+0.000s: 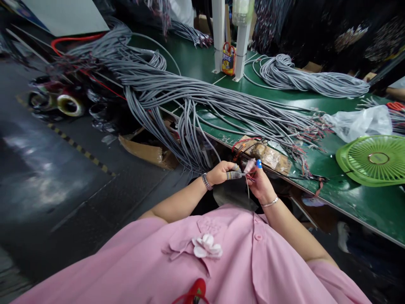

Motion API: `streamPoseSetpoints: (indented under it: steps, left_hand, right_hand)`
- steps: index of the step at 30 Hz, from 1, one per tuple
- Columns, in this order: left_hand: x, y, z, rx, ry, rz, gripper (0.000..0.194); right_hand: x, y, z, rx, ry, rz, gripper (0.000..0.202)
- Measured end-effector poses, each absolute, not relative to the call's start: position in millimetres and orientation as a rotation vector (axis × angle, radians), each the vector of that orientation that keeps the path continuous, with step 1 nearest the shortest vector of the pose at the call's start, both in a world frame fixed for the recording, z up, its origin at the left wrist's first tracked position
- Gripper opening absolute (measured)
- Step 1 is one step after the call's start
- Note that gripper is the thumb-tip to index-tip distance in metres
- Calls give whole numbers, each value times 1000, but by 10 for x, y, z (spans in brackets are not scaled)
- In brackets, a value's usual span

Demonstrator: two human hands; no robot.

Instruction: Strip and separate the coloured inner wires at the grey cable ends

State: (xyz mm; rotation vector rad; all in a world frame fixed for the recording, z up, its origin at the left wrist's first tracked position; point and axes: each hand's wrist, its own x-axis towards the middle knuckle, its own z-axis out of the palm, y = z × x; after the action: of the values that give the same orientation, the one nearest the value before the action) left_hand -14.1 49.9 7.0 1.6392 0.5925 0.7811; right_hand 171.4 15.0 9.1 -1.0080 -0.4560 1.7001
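Note:
My left hand (220, 172), with grey coverings on its fingers, is closed on a grey cable (215, 150) close to its stripped end. Thin coloured wires (251, 176) fan out of that end, and a pale strand (247, 190) hangs down below it. My right hand (262, 185) pinches these wires, a blue covering (259, 164) on its thumb. Just beyond my fingers, at the table's edge, lies a block wrapped in brown tape (265, 154) with red and black leads on it. Small details between my fingertips cannot be made out.
A long bundle of grey cables (196, 90) runs along the green table (357, 202), some drooping over its front edge. At right stand a green fan (376, 158) and a clear plastic bag (354, 122). A coiled cable bundle (300, 78) lies behind white posts (218, 38).

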Motion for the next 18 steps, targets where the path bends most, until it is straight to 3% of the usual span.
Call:
streamPoseSetpoints:
  steps: [11, 18]
  left_hand:
    - [-510, 55, 140, 1694, 503, 592, 38]
    - [-643, -85, 51, 1690, 739, 771, 39]
  right_hand:
    - [1952, 22, -114, -1058, -417, 1798, 50]
    - [1923, -70, -140, -1081, -485, 1907, 42]
